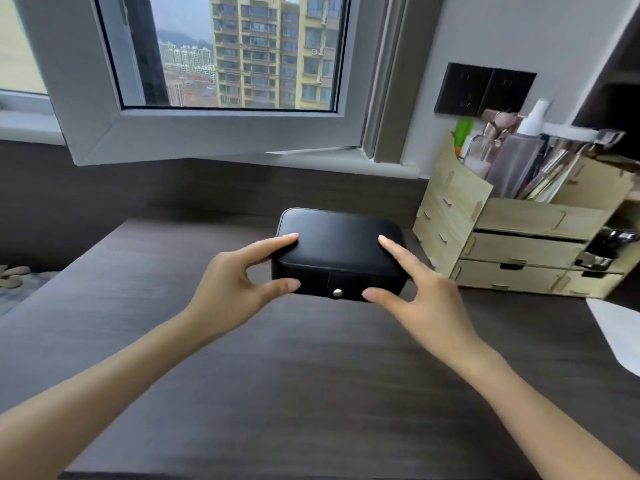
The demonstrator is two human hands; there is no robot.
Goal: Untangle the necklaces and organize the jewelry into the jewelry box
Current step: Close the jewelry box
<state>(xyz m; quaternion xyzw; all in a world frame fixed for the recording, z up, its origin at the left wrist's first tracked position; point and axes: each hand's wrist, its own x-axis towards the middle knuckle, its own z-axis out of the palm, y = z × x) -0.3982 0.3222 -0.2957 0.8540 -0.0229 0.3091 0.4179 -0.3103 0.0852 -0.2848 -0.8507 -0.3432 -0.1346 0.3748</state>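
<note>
On the desk (311,393), left hand (228,282) and right hand (426,292) — fingers (273,242) spread — pinch the smooth jewelry box (341,247).

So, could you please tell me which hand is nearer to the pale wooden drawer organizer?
Right. The right hand grips the black leather jewelry box on its right, beside the wooden organizer; the left hand grips its left end.

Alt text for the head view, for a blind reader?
A left hand and a right hand grip a closed black box by its near corners, either side of its snap, on a dark desk. A wooden organizer stands at right, a window behind.
</note>
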